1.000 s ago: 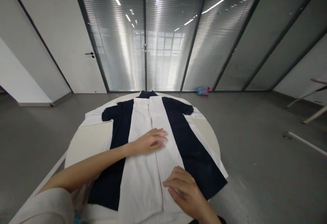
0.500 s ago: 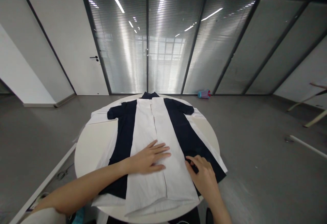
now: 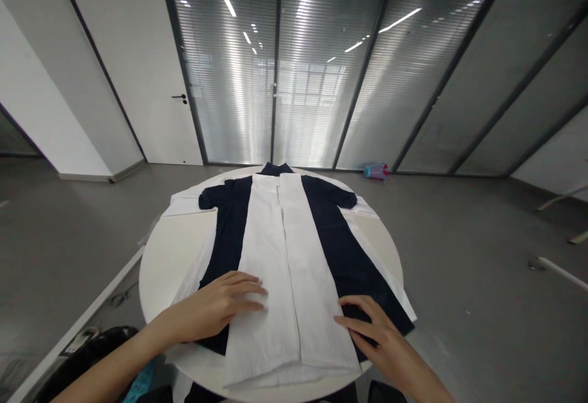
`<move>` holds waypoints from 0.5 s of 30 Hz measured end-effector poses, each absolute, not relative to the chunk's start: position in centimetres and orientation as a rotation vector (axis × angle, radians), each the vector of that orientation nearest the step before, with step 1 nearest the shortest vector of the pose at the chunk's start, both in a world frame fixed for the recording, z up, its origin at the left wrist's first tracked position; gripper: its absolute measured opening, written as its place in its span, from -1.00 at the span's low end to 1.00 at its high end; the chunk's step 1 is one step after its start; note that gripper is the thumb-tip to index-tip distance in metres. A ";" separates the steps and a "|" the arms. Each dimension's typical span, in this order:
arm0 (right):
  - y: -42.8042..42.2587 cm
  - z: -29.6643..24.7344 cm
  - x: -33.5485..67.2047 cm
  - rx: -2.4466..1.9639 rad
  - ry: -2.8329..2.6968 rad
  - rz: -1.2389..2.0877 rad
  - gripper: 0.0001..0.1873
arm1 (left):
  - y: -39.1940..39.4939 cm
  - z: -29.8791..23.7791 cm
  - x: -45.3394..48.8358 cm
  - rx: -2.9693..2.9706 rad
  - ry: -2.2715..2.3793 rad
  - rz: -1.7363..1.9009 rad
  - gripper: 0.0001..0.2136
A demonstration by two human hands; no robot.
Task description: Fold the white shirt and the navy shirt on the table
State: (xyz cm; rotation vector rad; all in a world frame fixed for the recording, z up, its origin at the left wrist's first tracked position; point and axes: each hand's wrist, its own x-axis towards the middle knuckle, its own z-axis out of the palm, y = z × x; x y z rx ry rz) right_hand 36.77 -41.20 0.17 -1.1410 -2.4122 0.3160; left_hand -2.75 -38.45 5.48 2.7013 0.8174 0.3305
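A white folded garment [image 3: 266, 256] lies lengthwise down the middle of a navy short-sleeved shirt [image 3: 331, 231]. The shirt is spread flat with its collar at the far side, and more white cloth [image 3: 362, 207] shows from under it on both sides. My left hand [image 3: 220, 305] is over the left edge of the white garment, fingers apart and holding nothing. At that garment's right edge, near the bottom, my right hand [image 3: 374, 332] has its fingers apart, the fingertips at the cloth. Whether either hand presses on the fabric I cannot tell.
Everything lies on a round white table [image 3: 160, 262]. A pink and blue object [image 3: 375, 171] is on the floor by the glass partition [image 3: 303, 72]. A black bag-like item [image 3: 87, 354] is at the lower left, and pale legs [image 3: 563, 268] of furniture stand at right.
My left hand has drawn back left from the middle of the white garment to its left edge. My right hand has moved slightly down and its fingers have spread. The view has shifted a little.
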 end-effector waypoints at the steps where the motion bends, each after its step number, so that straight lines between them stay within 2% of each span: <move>1: -41.0 0.4 36.8 -1.131 -2.453 0.308 -0.62 | -39.0 5.3 -3.4 2.678 0.857 0.315 -0.34; 11: -37.9 0.5 36.7 -0.845 -2.671 0.050 -0.46 | -40.9 3.6 -3.6 2.650 0.921 0.208 -0.30; 15: -37.3 0.9 36.5 -0.730 -2.696 0.070 -0.50 | -40.9 3.9 -3.5 2.618 0.897 0.228 -0.24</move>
